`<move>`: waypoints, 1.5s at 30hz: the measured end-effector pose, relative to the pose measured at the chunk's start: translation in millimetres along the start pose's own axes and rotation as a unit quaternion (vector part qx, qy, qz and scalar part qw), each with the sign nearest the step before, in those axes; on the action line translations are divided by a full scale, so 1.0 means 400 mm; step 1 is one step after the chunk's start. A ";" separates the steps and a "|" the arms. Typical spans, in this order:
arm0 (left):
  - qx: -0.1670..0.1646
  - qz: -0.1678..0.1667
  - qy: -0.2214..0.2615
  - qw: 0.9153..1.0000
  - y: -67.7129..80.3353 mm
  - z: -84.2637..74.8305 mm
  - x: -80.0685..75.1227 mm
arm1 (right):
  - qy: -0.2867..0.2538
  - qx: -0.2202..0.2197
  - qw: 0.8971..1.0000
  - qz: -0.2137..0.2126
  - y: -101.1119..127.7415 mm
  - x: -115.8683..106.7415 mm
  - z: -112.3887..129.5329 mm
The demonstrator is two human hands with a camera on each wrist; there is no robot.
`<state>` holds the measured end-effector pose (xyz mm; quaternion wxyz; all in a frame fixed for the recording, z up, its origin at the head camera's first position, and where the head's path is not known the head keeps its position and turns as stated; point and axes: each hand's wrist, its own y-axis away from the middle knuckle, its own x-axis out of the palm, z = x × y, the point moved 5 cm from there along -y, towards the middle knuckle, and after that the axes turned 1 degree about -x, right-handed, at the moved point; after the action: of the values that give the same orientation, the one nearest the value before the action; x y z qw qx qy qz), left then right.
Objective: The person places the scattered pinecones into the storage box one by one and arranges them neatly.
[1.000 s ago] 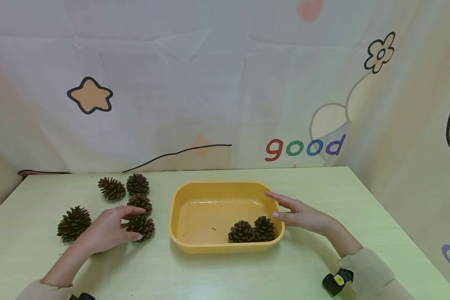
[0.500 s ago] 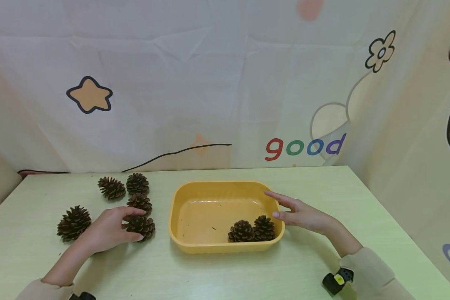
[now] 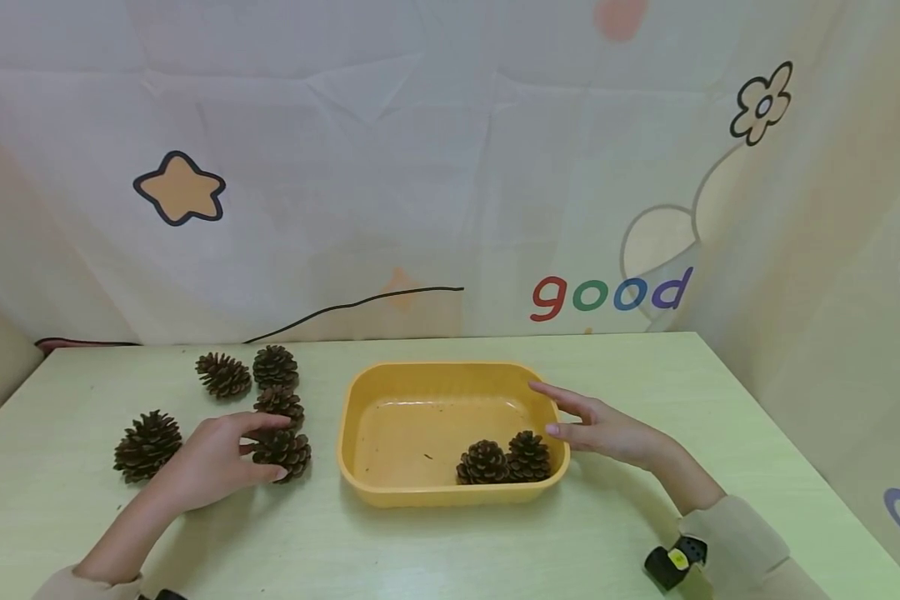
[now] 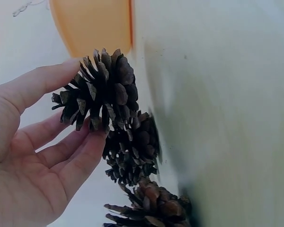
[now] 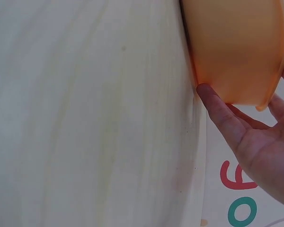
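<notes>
Left hand [image 3: 213, 458]: fingers and thumb pinch the nearest pine cone [image 3: 283, 452] on the table [image 3: 450, 542], left of the tub [image 3: 378, 492]; likely light, stiff, brittle scales; hold round its sides
Right hand [image 3: 607, 433]: straight fingers steady the tub's right wall
Far cones [image 3: 247, 371]: untouched, behind

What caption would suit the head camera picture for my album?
Left hand grips a pine cone beside the yellow tub, which holds two cones; right hand steadies its rim.

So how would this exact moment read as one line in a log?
left hand: grips brown pine cone on green table | right hand: open, touching yellow plastic tub | tub: two cones
</notes>
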<state>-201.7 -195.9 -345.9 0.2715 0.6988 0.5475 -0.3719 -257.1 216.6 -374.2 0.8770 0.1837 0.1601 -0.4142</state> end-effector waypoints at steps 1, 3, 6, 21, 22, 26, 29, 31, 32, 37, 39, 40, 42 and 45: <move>0.002 -0.004 0.003 1.000 0.003 -0.002 -0.002 | 0.001 0.000 1.000 0.000 0.000 0.000 0.000; 0.011 -0.013 0.001 1.000 0.008 -0.007 -0.007 | 0.002 -0.001 1.000 0.000 -0.001 0.000 0.000; 0.015 -0.024 0.005 1.000 0.014 -0.014 -0.012 | 0.001 -0.004 1.000 0.001 -0.002 0.001 0.002; 0.046 -0.067 0.006 0.997 0.036 -0.043 -0.038 | -0.005 -0.006 1.000 0.003 -0.002 0.003 0.003; 0.048 -0.066 0.008 0.997 0.037 -0.045 -0.038 | -0.004 -0.006 1.000 0.003 -0.002 0.003 0.003; 0.054 -0.071 0.009 0.996 0.040 -0.058 -0.043 | 0.004 -0.004 1.000 0.000 -0.002 0.003 0.002; 0.057 -0.077 0.008 0.995 0.043 -0.070 -0.047 | 0.006 -0.004 1.000 -0.001 -0.001 0.003 0.002; 0.061 -0.080 0.007 0.995 0.044 -0.078 -0.047 | 0.005 -0.005 1.000 0.000 -0.002 0.003 0.002; 0.062 -0.082 0.008 0.995 0.045 -0.083 -0.048 | 0.004 -0.006 1.000 0.001 -0.002 0.004 0.001; 0.074 -0.091 0.024 0.993 0.045 -0.106 -0.047 | 0.003 -0.002 1.000 0.001 -0.001 0.003 -0.002; 0.078 -0.093 0.031 0.992 0.045 -0.115 -0.046 | 0.003 -0.002 1.000 0.000 0.000 0.003 -0.001; 0.080 -0.093 0.035 0.992 0.044 -0.119 -0.045 | 0.003 -0.002 1.000 0.000 0.000 0.003 -0.001; 0.084 -0.092 0.041 0.991 0.042 -0.127 -0.042 | 0.002 -0.001 1.000 -0.001 0.001 0.003 0.001; 0.089 -0.085 0.054 0.991 0.034 -0.137 -0.035 | -0.001 0.000 1.000 -0.001 0.002 0.003 0.002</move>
<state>-178.2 -164.1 -303.1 0.1453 0.6900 0.5837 -0.4026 -255.8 216.0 -373.9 0.8766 0.1838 0.1596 -0.4152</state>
